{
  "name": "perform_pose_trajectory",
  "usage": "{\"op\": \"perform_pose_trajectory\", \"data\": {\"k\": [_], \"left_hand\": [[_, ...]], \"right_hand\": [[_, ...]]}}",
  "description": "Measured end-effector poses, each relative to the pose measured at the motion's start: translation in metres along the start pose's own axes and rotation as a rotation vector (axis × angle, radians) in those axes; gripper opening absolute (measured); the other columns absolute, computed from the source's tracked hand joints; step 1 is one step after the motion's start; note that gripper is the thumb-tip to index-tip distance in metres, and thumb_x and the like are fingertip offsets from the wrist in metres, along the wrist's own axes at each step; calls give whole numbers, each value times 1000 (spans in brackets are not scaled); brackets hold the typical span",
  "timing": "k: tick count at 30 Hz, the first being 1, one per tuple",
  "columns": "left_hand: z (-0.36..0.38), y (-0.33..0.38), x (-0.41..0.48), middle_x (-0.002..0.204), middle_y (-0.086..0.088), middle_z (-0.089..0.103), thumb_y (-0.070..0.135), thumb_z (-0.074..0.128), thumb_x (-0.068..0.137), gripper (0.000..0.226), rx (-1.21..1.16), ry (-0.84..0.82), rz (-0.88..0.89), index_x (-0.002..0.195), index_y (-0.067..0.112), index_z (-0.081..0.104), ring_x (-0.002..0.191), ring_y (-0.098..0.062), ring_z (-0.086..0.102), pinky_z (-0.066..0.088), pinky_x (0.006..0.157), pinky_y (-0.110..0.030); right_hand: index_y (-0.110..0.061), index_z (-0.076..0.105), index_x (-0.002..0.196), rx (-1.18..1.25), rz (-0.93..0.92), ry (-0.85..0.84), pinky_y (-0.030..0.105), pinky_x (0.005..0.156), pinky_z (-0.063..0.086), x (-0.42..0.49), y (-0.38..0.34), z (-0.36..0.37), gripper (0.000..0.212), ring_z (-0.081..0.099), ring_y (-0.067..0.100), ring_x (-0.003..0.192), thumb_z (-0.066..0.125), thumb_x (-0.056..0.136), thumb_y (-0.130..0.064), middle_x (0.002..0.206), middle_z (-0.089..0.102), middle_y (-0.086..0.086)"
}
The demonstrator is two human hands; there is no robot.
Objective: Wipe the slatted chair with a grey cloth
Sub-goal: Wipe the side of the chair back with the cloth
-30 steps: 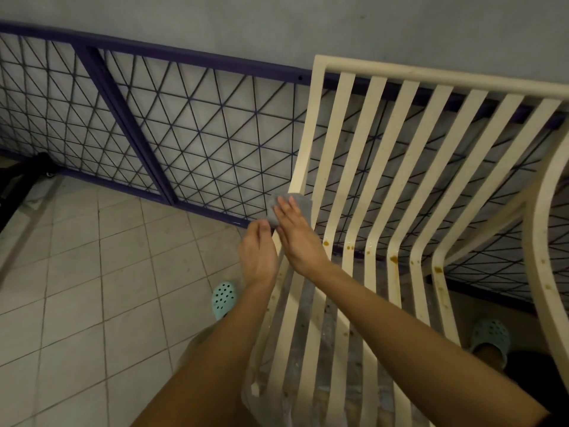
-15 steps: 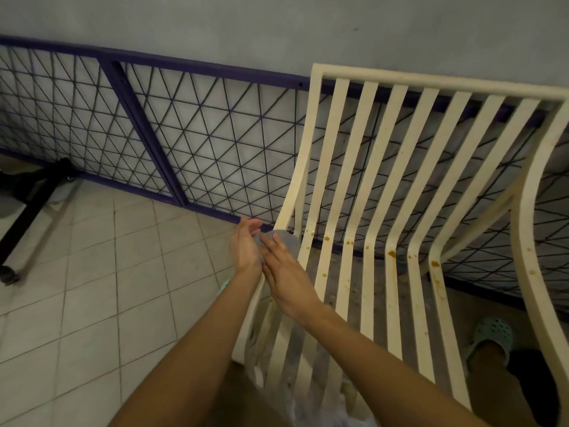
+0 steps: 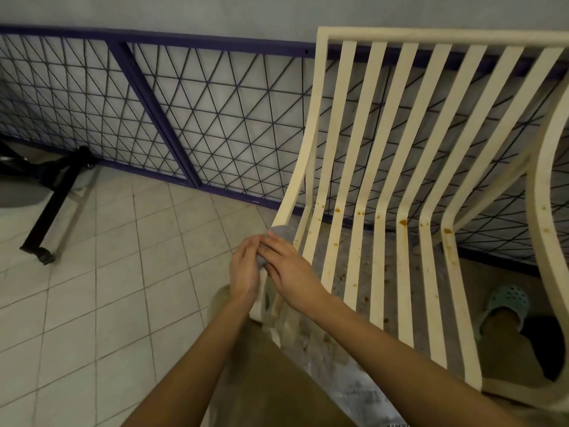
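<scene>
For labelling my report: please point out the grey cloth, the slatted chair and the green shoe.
grey cloth (image 3: 282, 233): head view, upper fold above the fingers.
slatted chair (image 3: 431, 34): head view, top rail.
green shoe (image 3: 508, 298): head view, perforated top.

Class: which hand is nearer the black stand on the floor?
Left. The left hand is right of the black stand; the right hand is farther right, holding the grey cloth.

**A tiled balcony or porch of a home**

The slatted chair (image 3: 431, 37) is cream plastic garden furniture with rusty brown spots. Pale square floor tiles (image 3: 123, 272) spread to its left. Behind it runs a purple metal fence (image 3: 158, 118) with wire mesh, against a plain grey wall (image 3: 184, 10). Newspaper (image 3: 363, 392) lies under its seat. A teal clog (image 3: 505, 303) shows beside its right arm.
</scene>
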State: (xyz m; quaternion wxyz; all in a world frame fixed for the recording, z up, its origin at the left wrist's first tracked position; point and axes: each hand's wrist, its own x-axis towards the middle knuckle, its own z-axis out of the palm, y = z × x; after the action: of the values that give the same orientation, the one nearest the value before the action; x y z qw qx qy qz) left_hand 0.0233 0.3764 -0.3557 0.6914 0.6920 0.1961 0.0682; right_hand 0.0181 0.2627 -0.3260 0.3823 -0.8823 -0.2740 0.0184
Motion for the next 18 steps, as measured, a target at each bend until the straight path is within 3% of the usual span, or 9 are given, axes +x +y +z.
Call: {"op": "perform_pose_trajectory", "data": {"k": [4,6,9,11,14,16,18], "left_hand": [[-10,3,-6,109,-15,68,7,38,101,32,-25,8,-11,114,-4,65,103,-18,65,52,91,-24],[-16,8,-9,102,-10,70,5,41,99,30,-18,-31,-15,111,-4,67,91,-9,68,55,82,-20],[-22,18,-7,97,-2,72,12,48,98,23,-22,-93,-133,106,5,69,84,-11,69,53,61,-16],[-27,24,0,95,-1,72,14,50,97,23,22,-130,-175,107,8,69,82,-12,68,52,57,-17],[-28,32,8,104,-4,71,20,46,99,29,86,-157,-203,112,7,68,83,-13,67,50,64,-23],[-28,35,9,103,-5,71,24,40,102,32,94,-154,-222,109,10,68,84,-16,66,50,68,-26],[-27,39,11,101,-5,72,29,35,104,37,56,-142,-251,109,10,67,86,-17,68,51,71,-30]], "right_hand": [[-4,43,145,93,29,-93,35,122,16,-14,-19,-7,43,23,16,148,42,102,-5,156,34,7],[-10,50,142,110,-7,-63,33,122,20,-30,-19,-1,41,29,12,145,46,101,-9,152,42,3],[-16,57,136,180,-36,-166,19,116,26,-56,-16,5,37,43,9,135,48,100,-12,142,55,0],[-19,62,131,291,15,-189,10,105,34,-60,-15,-1,34,54,1,119,49,100,-11,131,63,-6],[-25,65,124,473,162,-65,13,97,42,-50,-12,-24,30,55,-13,104,52,100,-15,119,63,-17],[-23,66,123,533,202,94,21,97,48,-32,-5,-42,27,60,-5,105,56,98,-17,118,67,-11],[-17,68,123,509,171,226,21,96,49,-10,-2,-57,28,62,2,108,60,96,-18,117,70,-5]]}}
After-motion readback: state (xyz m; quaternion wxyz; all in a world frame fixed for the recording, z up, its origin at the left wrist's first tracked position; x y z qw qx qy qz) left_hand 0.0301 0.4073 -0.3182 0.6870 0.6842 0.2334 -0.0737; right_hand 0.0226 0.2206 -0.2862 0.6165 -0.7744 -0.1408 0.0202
